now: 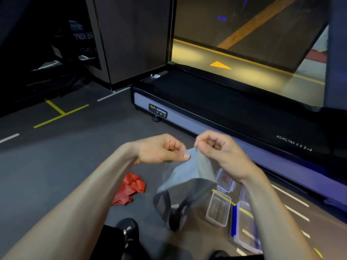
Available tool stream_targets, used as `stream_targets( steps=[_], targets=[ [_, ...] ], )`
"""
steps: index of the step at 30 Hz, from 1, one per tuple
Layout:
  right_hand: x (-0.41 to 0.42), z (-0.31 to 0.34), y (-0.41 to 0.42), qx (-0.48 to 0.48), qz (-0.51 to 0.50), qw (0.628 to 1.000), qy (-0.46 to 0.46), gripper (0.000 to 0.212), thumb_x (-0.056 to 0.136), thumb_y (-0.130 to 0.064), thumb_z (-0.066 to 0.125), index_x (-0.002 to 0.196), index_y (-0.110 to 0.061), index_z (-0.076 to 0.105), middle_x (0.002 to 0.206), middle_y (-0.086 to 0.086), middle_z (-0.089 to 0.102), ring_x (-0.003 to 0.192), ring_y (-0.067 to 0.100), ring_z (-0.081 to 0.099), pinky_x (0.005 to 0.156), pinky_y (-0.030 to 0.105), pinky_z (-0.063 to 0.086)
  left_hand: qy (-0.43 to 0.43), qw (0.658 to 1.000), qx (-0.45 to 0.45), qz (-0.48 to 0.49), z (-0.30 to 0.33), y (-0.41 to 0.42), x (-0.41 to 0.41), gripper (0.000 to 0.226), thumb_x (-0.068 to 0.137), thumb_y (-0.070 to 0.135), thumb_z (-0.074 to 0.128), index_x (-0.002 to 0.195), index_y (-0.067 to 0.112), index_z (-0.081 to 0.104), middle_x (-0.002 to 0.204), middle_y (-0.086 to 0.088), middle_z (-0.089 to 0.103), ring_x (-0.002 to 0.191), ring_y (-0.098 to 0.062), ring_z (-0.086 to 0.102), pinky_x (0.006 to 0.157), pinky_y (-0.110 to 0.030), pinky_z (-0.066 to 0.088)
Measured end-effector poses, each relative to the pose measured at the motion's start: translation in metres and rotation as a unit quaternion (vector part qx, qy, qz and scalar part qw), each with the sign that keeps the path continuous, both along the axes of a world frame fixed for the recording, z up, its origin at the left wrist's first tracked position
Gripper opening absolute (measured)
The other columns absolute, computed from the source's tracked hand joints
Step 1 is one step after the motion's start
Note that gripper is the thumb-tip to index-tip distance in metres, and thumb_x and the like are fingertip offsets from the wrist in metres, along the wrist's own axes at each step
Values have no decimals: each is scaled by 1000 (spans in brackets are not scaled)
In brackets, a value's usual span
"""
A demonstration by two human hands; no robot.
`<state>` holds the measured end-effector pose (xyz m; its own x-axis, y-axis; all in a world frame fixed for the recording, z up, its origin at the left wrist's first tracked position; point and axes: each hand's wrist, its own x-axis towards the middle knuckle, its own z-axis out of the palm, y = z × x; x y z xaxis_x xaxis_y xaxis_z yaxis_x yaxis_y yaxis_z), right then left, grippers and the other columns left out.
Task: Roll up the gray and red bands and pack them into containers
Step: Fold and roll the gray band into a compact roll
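Both hands pinch the gray band

Left hand (161, 150) and right hand (219, 149) grip the gray band's (189, 177) top edge (it hangs blurred) above the floor (62, 162); red band (132, 188) lies crumpled beside open containers (218, 208).

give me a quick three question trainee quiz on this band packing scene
1. True or false: both hands pinch the gray band.
2. Where is the red band? A) on the floor B) in a container C) on the treadmill
3. Is the open clear container holding a band?

Key: 1 true: left hand and right hand pinch its top edge. 2 A. 3 No, it looks empty.
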<state>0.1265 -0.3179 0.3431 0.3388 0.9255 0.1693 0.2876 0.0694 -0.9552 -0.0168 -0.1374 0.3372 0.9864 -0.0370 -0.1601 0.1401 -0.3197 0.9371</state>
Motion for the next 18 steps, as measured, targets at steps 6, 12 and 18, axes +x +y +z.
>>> stream_targets(
  steps=[6, 12, 18],
  targets=[
    [12, 14, -12, 158, -39, 943, 290, 13, 98, -27, 58, 88, -19, 61, 81, 0, 53, 68, 11, 51, 63, 23, 47, -21, 999, 34, 15, -6, 6, -1, 23, 97, 27, 69, 77, 16, 67, 66, -9, 35, 63, -16, 30, 59, -20, 34],
    [21, 10, -13, 169, -87, 930, 316, 17, 99, -30, 54, 86, -22, 62, 81, -2, 53, 65, 9, 54, 62, 22, 52, -77, 995, 39, 49, -3, 5, 3, 28, 85, 37, 77, 82, 9, 75, 63, -11, 53, 64, -16, 38, 60, -18, 39],
    [26, 7, -20, 145, -87, 937, 305, 28, 82, -45, 81, 88, -24, 64, 84, -2, 54, 70, 12, 56, 64, 26, 53, -101, 991, 39, 79, -5, 4, 7, 22, 81, 36, 81, 81, 15, 78, 69, -2, 73, 65, -7, 54, 65, -24, 43]
  ],
)
